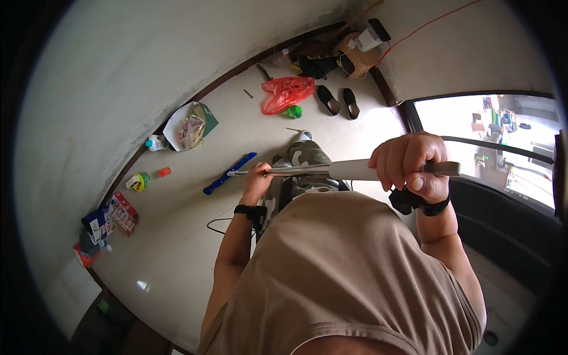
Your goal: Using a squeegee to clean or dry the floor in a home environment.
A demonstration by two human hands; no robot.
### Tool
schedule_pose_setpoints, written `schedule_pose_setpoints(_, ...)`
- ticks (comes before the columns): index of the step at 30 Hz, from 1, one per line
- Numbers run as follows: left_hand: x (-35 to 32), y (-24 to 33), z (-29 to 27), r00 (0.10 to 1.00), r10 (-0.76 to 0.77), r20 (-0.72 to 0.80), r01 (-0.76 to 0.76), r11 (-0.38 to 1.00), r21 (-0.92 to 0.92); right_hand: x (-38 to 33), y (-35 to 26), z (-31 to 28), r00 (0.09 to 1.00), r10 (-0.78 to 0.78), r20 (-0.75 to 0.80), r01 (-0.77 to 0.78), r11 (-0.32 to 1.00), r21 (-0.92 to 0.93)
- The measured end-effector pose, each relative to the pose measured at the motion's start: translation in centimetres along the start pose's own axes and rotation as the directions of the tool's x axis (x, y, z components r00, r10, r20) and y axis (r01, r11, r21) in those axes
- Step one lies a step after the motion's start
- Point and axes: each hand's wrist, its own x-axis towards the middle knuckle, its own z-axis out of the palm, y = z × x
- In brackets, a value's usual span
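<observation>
Tiled pale floor, stained whitish wall to the left and beyond, bright opening on the right.

Item in hand: one long-handled tool, white upper sleeve, grey end, thinner metal shaft, held crosswise in front of the body. At far end, to the left, blue crossbar, apparently at floor level; firm contact impossible to confirm from above.

Right grip: fingers closed round the white sleeve near the grey end. Left grip: fingers closed round the thin metal shaft, nearer the crossbar. Dark bands on both wrists.

Along the wall: red plastic bag with green object just beside; pair of dark shoes; white-and-green box, bagged contents inside; white bottle next to it; orange-red cylinder; yellow-green round object; red printed packet.

Progress, by judgement: tool already in both hands, crossbar already down on or near bare tiles, work seemingly under way. Remaining: loose articles not yet gathered; share of floor covered or left, not readable.
</observation>
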Motion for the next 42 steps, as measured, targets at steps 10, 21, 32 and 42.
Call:
schedule_pose_setpoints(10, 0.8, 1.1, -0.1, 0.994, -0.038, 0.101, 0.036, 0.999, 0.02, -1.2, 0.2, -1.4, 0.995, 0.02, -0.1, -0.023, 0.999, -0.023)
schedule_pose_setpoints(21, 1.0, 0.7, 0.0, 0.996, -0.089, 0.024, 0.089, 0.996, 0.021, 0.6, 0.7, -1.3, 0.997, -0.069, -0.046, 0.065, 0.996, -0.068)
schedule_pose_setpoints(32, 2.0, 1.3, -0.8, 0.995, -0.081, 0.063, 0.081, 0.997, 0.01, 2.1, 1.8, -2.3, 0.986, -0.154, -0.063, 0.154, 0.988, -0.007)
schedule_pose_setpoints(42, 4.4, 6.6, -1.1, 0.997, 0.066, -0.048, -0.068, 0.997, -0.036, 1.6, -4.0, -1.4, 0.942, -0.326, -0.075, 0.311, 0.937, -0.159)
